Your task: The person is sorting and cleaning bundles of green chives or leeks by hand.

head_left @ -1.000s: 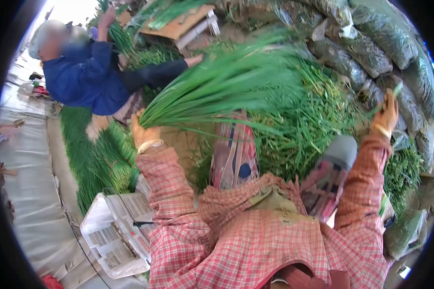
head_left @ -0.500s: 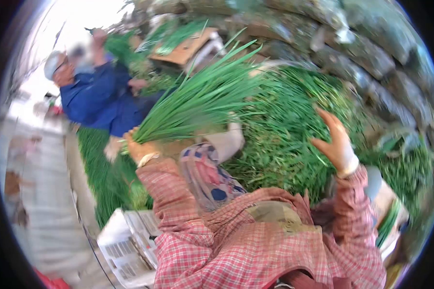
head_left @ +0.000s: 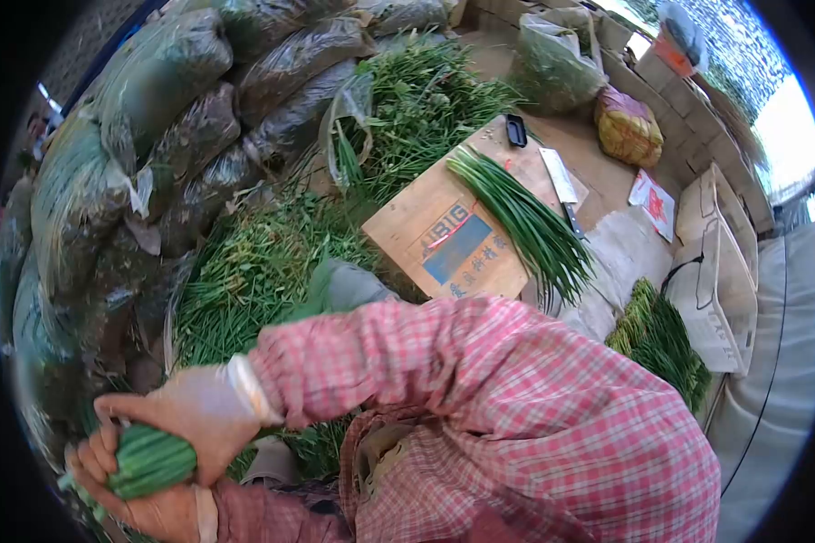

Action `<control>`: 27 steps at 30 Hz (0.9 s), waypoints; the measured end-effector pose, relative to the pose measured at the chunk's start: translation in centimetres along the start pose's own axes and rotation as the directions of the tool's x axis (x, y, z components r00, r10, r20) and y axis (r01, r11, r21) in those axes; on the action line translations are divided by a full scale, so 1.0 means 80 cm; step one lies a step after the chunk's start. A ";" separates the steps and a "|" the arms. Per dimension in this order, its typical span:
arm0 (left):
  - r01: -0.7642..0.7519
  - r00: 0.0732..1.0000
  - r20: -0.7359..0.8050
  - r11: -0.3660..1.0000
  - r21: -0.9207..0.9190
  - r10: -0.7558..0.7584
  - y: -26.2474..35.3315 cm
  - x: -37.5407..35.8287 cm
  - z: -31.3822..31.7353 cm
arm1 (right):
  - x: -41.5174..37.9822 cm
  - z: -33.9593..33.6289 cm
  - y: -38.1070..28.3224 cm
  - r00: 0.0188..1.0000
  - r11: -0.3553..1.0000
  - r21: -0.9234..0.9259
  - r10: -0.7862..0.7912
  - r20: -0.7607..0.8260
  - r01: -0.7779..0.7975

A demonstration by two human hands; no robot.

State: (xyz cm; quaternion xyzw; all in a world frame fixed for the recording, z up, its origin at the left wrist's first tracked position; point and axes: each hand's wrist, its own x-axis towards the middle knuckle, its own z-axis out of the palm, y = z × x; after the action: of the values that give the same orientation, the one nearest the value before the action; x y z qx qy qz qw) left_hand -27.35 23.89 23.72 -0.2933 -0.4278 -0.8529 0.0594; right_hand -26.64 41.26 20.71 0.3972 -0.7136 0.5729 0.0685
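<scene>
A bunch of long green leaves point(head_left: 154, 462) is held at the lower left, its tip ends out of clear view. My right hand point(head_left: 195, 416) is closed round it from above. Below, my left hand point(head_left: 158, 514) wraps the same bunch, its fingers curled at the far left. Another green bunch point(head_left: 525, 217) lies across a printed wooden board point(head_left: 398, 222) in the middle, pale ends toward the back. Beside it are a knife point(head_left: 560, 179) and a small black tray point(head_left: 516, 130).
Stacked filled sacks point(head_left: 172, 90) line the left and back. Loose greens point(head_left: 263, 262) spread between them and the board, with more greens point(head_left: 426, 100) behind. On the right stand a white crate point(head_left: 711, 290), a dark green bundle point(head_left: 661, 344) and a yellow-pink package point(head_left: 627, 128).
The view has swung to the right, so the co-worker in blue is out of sight. My right hand, open and empty before, has closed on the bunch that my left hand held.
</scene>
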 end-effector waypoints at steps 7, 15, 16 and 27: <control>0.284 0.959 0.023 0.948 -0.143 -0.284 -0.170 0.043 0.197 | -0.133 -0.202 -0.058 0.909 0.863 -0.296 0.360 -0.210 -0.410; 0.577 0.794 -0.304 0.810 0.102 -0.527 -0.309 -0.047 -0.025 | -0.376 -0.277 0.029 0.543 -0.068 -0.613 0.394 -0.741 -0.787; 0.668 0.710 -0.414 0.731 0.137 -0.570 -0.304 -0.062 -0.058 | -0.389 -0.275 0.065 0.636 0.045 -0.655 0.296 -0.713 -0.754; 0.822 0.184 -0.871 0.557 -0.117 -0.455 -0.300 -0.219 -0.250 | -0.382 -0.300 0.141 0.246 -0.418 -0.672 0.707 -0.663 -0.611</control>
State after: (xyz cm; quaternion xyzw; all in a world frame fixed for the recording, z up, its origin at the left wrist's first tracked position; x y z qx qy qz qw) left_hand -30.42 20.99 -11.86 0.3802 -0.5816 -0.7165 -0.0622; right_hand -21.87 77.45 3.23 -0.2392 -0.9610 -0.0786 -0.1144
